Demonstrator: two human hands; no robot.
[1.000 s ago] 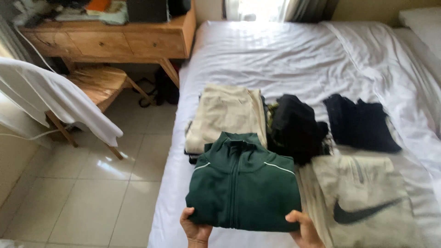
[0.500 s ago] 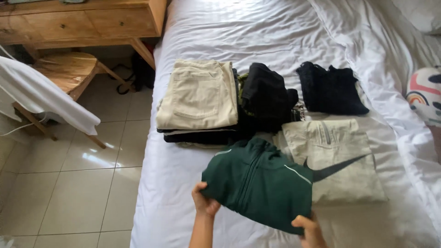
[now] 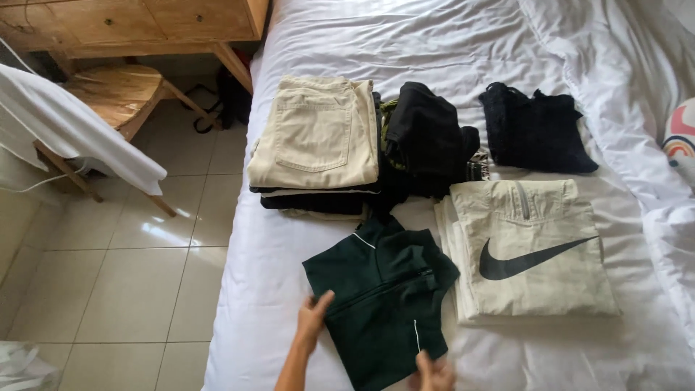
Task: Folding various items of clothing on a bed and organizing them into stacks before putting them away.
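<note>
Nearest the camera, the left hand (image 3: 315, 313) lies flat with fingers spread on the left edge of the folded dark green jacket (image 3: 380, 300), while the right hand (image 3: 433, 372), half cut off by the bottom of the view, touches the jacket's near right corner; whether it pinches the cloth or only presses it I cannot tell. The jacket lies on the white bed (image 3: 289, 217) directly ahead of both hands and touching them. Its long axis runs aslant, from the near right up to the far left, and the collar points away from the person, toward the far left. Just right of it sits a folded pale grey pullover (image 3: 532, 250). Beyond, a stack topped by beige trousers (image 3: 318, 134), then black clothes (image 3: 431, 137) and a black top (image 3: 536, 134).
</note>
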